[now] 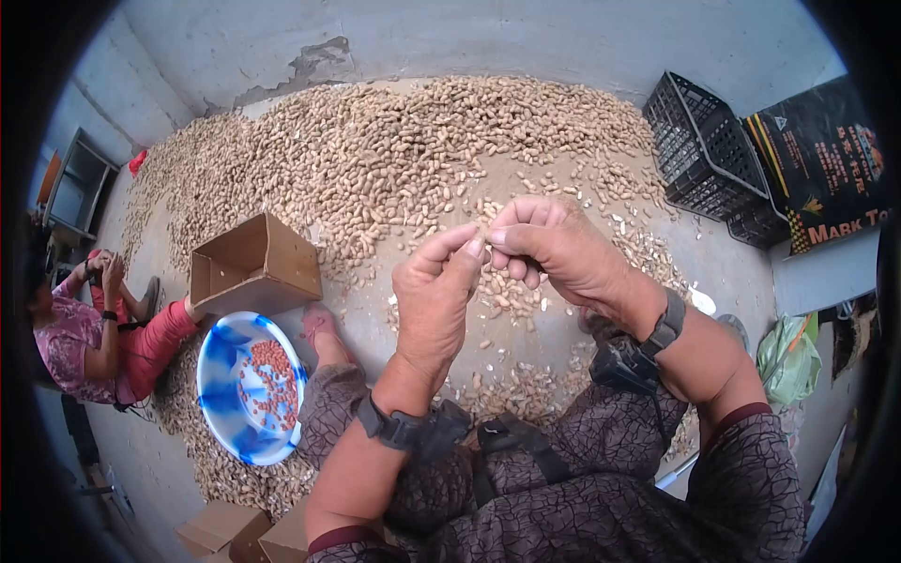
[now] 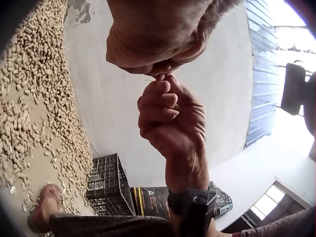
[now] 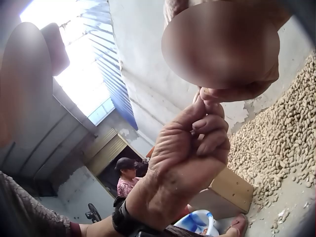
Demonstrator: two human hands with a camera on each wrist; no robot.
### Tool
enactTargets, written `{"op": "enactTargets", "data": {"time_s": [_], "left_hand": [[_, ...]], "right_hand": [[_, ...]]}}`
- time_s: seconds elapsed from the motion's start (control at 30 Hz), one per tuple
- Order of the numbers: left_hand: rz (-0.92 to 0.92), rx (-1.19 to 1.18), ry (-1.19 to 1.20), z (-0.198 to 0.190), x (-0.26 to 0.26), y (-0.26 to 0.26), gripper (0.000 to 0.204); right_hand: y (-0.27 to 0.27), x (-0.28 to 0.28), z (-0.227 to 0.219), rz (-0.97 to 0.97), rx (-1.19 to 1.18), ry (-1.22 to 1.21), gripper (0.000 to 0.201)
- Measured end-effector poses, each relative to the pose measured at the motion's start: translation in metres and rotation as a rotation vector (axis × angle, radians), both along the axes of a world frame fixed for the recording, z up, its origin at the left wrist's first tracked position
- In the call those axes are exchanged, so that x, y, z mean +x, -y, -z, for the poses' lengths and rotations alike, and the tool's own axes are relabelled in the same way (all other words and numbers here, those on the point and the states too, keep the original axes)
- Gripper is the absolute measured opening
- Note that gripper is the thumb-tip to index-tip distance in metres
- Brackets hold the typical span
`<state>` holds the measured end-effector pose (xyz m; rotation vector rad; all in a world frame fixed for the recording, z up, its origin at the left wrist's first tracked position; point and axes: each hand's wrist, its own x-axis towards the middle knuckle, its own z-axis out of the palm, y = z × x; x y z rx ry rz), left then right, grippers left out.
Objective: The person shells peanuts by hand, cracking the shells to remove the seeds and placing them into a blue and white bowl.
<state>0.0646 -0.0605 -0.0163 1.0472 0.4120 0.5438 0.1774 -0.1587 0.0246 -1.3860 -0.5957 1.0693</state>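
Observation:
My left hand and right hand meet fingertip to fingertip above my lap. Between them they pinch a small pale peanut, almost wholly hidden by the fingers. Seen from the left wrist, the right hand is curled with its fingertips up against the left hand. From the right wrist, the left hand reaches up to the blurred right hand. A wide heap of unshelled peanuts covers the floor ahead.
A blue-and-white bowl of red kernels stands at my left knee beside an open cardboard box. A black crate and a printed sack are at the right. A person in pink sits far left.

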Motion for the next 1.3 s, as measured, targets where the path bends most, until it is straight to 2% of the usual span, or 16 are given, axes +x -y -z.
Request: {"op": "enactTargets", "data": {"time_s": [0.03, 0.1, 0.17, 0.2, 0.23, 0.3, 0.47, 0.53, 0.67, 1.03, 1.13, 1.27, 1.3], "left_hand": [[-0.004, 0.048, -0.029, 0.000, 0.000, -0.001, 0.015], [0.010, 0.062, -0.052, -0.001, -0.001, -0.003, 0.015], [0.026, 0.074, -0.075, -0.004, 0.000, -0.004, 0.014], [0.035, 0.170, -0.101, -0.005, -0.001, -0.004, 0.014], [0.046, 0.265, -0.127, -0.006, 0.000, -0.004, 0.014], [0.061, 0.275, -0.132, -0.006, 0.000, -0.003, 0.014], [0.086, 0.272, -0.132, -0.008, 0.000, -0.001, 0.014], [0.129, 0.113, -0.142, -0.007, -0.001, -0.003, 0.017], [0.172, 0.094, -0.114, -0.005, 0.001, -0.002, 0.019], [0.200, 0.377, -0.270, -0.013, -0.002, -0.003, 0.015], [0.156, 0.388, -0.239, -0.002, 0.001, 0.002, 0.014], [0.118, 0.371, -0.240, 0.005, 0.003, 0.006, 0.013], [0.101, 0.293, -0.237, 0.005, 0.003, 0.006, 0.013]], "right_hand": [[0.000, -0.002, -0.002, -0.002, -0.001, 0.000, 0.013], [0.000, -0.008, -0.008, 0.089, -0.058, 0.250, 0.014], [-0.001, -0.007, -0.011, 0.083, -0.064, 0.324, 0.013], [-0.001, -0.006, -0.011, 0.077, -0.070, 0.398, 0.012], [0.000, -0.004, -0.011, 0.077, -0.074, 0.396, 0.012], [0.002, -0.001, -0.010, 0.014, -0.089, 0.419, 0.015], [0.001, 0.000, -0.006, 0.018, -0.059, 0.359, 0.015], [0.001, 0.000, -0.005, 0.009, -0.041, 0.355, 0.014], [0.000, 0.000, -0.005, 0.002, -0.105, 0.345, 0.013], [0.001, 0.000, -0.004, -0.024, -0.121, 0.208, 0.011], [0.000, -0.001, -0.002, -0.006, -0.108, 0.267, 0.010], [-0.006, -0.002, 0.006, 0.044, -0.152, 0.203, 0.006], [-0.007, -0.002, 0.008, 0.076, -0.162, 0.169, 0.006]]}}
